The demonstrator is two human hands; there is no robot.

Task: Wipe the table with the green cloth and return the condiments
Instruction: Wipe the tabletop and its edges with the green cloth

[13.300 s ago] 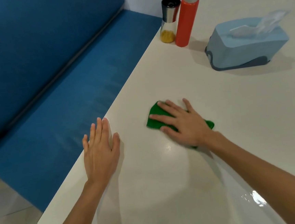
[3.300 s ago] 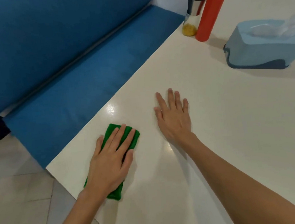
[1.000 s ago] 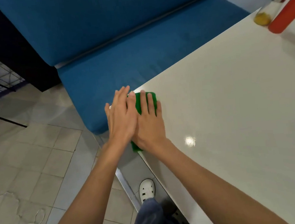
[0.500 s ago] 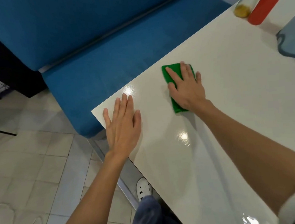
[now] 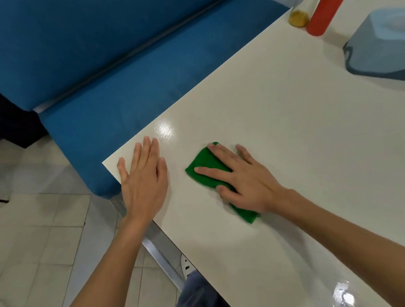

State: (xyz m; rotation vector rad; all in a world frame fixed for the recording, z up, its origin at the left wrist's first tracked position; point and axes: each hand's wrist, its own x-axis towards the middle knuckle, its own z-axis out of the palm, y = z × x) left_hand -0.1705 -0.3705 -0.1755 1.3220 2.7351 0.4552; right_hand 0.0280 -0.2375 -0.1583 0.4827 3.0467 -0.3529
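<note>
A folded green cloth (image 5: 204, 168) lies on the white table (image 5: 278, 112) near its left corner. My right hand (image 5: 243, 181) presses flat on the cloth, fingers spread, covering most of it. My left hand (image 5: 144, 180) rests flat and empty on the table corner, fingers apart, a short way left of the cloth. At the far edge stand a red squeeze bottle (image 5: 328, 2) and, touching its left side, a glass dispenser (image 5: 306, 7) with yellow liquid; both tops are cut off by the frame.
A light blue tissue box (image 5: 383, 47) sits at the right edge of the table. A blue bench seat (image 5: 123, 96) runs along the table's left side. Tiled floor (image 5: 45, 240) and my knee (image 5: 197, 300) lie below the near edge.
My right hand has slid the cloth back toward me along the table since half a second ago. The left hand stays flat at the table corner.
</note>
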